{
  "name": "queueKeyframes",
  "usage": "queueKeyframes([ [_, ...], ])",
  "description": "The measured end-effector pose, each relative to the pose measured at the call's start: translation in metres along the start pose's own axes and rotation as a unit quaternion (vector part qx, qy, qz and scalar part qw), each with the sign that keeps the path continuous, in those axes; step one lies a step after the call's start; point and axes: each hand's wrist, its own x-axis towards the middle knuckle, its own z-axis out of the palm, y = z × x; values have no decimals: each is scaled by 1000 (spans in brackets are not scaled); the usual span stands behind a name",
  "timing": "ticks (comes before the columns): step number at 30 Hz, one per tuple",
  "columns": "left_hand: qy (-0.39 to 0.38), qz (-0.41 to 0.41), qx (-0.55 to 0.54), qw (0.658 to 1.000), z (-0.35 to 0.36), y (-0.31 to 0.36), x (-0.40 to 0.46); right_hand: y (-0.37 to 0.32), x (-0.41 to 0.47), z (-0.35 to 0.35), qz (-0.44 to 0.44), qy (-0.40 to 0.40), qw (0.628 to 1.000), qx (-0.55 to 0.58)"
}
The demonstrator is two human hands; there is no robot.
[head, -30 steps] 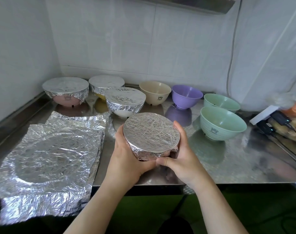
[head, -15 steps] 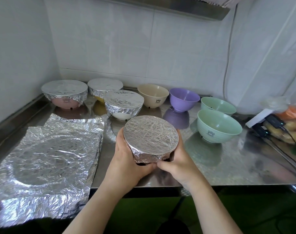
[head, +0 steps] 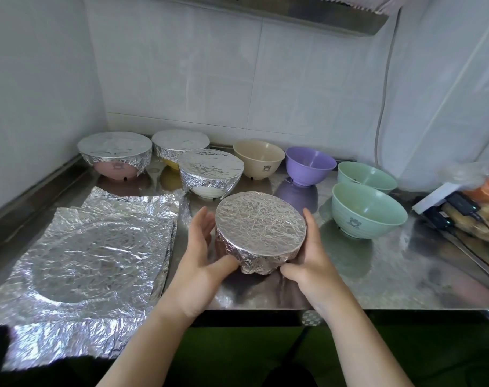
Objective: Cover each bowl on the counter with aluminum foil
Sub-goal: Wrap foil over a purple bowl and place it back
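A bowl wrapped in crinkled foil [head: 261,230] sits near the front of the steel counter [head: 405,275]. My right hand [head: 311,255] cups its right side, thumb on the foil's lower front. My left hand [head: 198,255] is beside its left flank with fingers straight and a small gap; only the thumb touches the foil. Three more covered bowls stand at the back left: pink [head: 115,156], yellow [head: 180,143] and white [head: 211,173]. Uncovered are a beige bowl [head: 258,159], a purple bowl [head: 310,164] and two green bowls [head: 366,177] [head: 368,210].
A stack of wrinkled foil sheets [head: 89,261] lies on the left and overhangs the counter's front edge. At the far right are a white box with black chargers and cables [head: 449,210] and a bag of food [head: 486,213]. Tiled walls close the back and left.
The left hand's fingers have come off the wrapped bowl's side, leaving the thumb on it. The view has shifted slightly; the bowl stays in place.
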Motion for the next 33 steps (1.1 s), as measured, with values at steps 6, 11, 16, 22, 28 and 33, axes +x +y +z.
queueKeyframes([
  [6,-8,15,6,1000,2,3,0,-7,-9,1,-44,-1,999,15],
  [11,-6,31,64,997,-3,-2,0,-5,-10,7,-72,21,997,-35],
  [16,-14,41,107,993,-4,-3,-1,-4,-10,11,-81,33,996,-36],
  [22,-10,54,140,989,-3,-3,-1,-3,-7,10,-83,37,995,-44],
  [28,-2,62,162,985,0,-3,0,-2,-6,10,-84,38,995,-45],
  [33,-24,56,123,991,-1,-3,0,-1,-8,10,-86,32,995,-41],
])
